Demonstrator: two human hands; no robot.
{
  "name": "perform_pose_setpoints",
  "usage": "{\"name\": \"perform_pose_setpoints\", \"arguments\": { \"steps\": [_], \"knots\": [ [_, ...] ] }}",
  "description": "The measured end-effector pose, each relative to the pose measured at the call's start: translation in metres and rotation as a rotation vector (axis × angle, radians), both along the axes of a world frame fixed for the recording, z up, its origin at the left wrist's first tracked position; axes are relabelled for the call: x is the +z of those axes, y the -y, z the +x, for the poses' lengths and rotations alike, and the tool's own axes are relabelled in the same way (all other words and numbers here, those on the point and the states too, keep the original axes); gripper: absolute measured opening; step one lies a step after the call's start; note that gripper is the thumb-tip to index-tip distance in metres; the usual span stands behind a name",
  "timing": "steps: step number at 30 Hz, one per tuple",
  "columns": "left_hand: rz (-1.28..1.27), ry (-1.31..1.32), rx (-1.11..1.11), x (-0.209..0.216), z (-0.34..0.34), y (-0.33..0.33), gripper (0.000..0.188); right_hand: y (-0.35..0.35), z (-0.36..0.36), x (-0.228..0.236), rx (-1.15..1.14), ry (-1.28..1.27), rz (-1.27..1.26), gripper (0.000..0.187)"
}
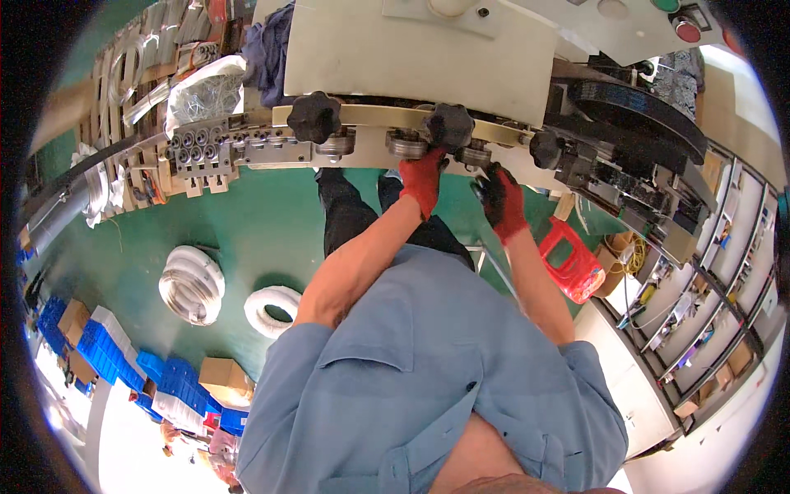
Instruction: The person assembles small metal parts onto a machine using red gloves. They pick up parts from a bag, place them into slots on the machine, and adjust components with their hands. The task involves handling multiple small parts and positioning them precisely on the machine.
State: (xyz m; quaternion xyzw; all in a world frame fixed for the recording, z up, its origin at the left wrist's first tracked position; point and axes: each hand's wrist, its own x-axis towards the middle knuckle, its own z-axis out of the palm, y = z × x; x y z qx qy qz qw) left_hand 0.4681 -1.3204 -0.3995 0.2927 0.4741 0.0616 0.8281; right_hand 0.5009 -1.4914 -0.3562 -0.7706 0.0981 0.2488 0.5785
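Both my hands wear red gloves with dark fingers and reach up to the front edge of a machine. My left hand [421,183] is at a grooved metal roller [406,145], just under a black lobed knob [449,126]. Its fingers are bent together and partly hidden there; what they hold, if anything, does not show. Close below a second roller [475,155] is my right hand [503,200], its thumb standing apart from its fingers. I see nothing held in it. A brass-coloured bar [378,116] runs behind the knobs.
Roller blocks [202,148] and a bag of wire pieces [207,97] lie left along the machine. White-wrapped wire coils [192,285] rest on the green floor [247,214]. A red plastic container [569,260] stands right of my arm, near shelving [714,288]. Blue bins [183,383] are at lower left.
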Motion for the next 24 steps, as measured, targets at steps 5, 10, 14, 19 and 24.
{"name": "perform_pose_setpoints", "arguments": {
  "steps": [5,10,14,19,24],
  "knots": [
    [0.222,-0.024,-0.150,-0.013,-0.005,0.003,0.029,0.024,0.031,0.113,-0.014,0.099,-0.095,0.023],
    [0.134,0.029,-0.074,-0.006,-0.002,0.002,0.029,-0.010,0.068,0.216,0.344,0.855,-0.541,0.036],
    [0.019,0.067,-0.039,0.001,-0.004,-0.001,0.030,-0.047,0.092,0.261,0.597,0.766,-0.411,0.051],
    [0.043,0.037,-0.024,-0.005,-0.004,0.006,0.031,-0.079,0.107,0.282,1.279,0.905,-0.754,0.061],
    [0.137,0.009,-0.108,-0.007,-0.002,0.005,0.034,-0.080,0.114,0.271,1.472,0.925,-0.914,0.064]
  ]
}}
